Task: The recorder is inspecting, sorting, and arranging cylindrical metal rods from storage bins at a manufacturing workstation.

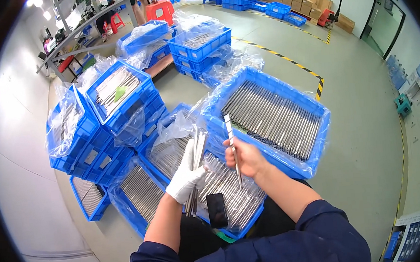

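Note:
My left hand (185, 176), in a white glove, is closed around a bundle of thin metal rods (199, 149) that stick out above and below it. My bare right hand (245, 157) grips a metal rod (229, 129) with a flat, shiny upper part and a pointed lower end. Below both hands is a blue bin of loose metal rods (229, 190) lined with clear plastic. A black phone (217, 209) lies on those rods. Ahead and to the right, a larger lined blue bin (320, 145) holds neat rows of metal rods (272, 114).
Stacked blue bins (134, 95) with rods and plastic bags stand at the left. More bin stacks (199, 49) are farther ahead, near a red stool (160, 12). Striped floor tape (290, 62) runs behind the right bin. A person's legs show at the far workbench.

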Available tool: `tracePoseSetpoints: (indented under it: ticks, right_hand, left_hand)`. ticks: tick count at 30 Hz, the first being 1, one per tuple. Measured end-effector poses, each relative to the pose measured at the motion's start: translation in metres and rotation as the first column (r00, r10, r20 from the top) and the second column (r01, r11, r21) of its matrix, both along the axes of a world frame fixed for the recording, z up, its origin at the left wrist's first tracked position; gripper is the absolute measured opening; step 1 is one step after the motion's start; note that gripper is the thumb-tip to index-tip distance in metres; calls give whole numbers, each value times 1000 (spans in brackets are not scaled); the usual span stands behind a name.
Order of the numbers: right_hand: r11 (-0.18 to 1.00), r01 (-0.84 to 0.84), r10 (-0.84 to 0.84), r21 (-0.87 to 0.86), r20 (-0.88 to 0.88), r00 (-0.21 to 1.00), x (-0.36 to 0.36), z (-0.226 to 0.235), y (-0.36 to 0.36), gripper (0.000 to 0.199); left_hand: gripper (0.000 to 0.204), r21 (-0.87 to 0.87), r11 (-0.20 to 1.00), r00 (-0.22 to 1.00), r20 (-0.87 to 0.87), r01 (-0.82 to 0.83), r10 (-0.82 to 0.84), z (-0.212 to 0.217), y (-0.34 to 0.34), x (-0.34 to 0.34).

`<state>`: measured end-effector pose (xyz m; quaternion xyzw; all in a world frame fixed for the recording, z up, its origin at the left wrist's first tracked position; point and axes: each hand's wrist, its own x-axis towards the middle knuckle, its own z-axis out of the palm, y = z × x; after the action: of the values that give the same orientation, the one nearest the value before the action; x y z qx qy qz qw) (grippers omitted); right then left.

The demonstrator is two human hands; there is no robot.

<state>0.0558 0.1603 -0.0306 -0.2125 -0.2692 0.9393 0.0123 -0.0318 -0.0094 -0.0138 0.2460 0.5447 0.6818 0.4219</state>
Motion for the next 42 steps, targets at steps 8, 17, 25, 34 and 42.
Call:
tracePoseSetpoints:
  ticks: [8, 17, 25, 34, 42]
  right_hand:
    - [860, -479, 468, -178, -98, 878, 5, -12, -40, 24]
    - [842, -539, 539, 28, 18, 842, 13, -24, -64, 21]
    - [677, -671, 650, 302, 182, 738, 24, -23, -70, 16]
    - [993, -95, 102, -72, 96, 990, -19, -44, -52, 25]
    - [997, -36, 44, -63, 121, 992, -23, -11, -79, 27]
  left_hand:
    - [31, -213, 972, 938, 307, -96, 160, -22, 1, 2]
    - [21, -155, 963, 921, 291, -221, 258, -8, -7, -18]
    - [15, 382, 803, 759, 639, -457, 128, -19, -44, -58]
    - [15, 218, 748, 740, 465, -627, 485, -18, -8, -27]
    - [8, 304, 750, 778, 466, -588, 421, 7, 0, 21]
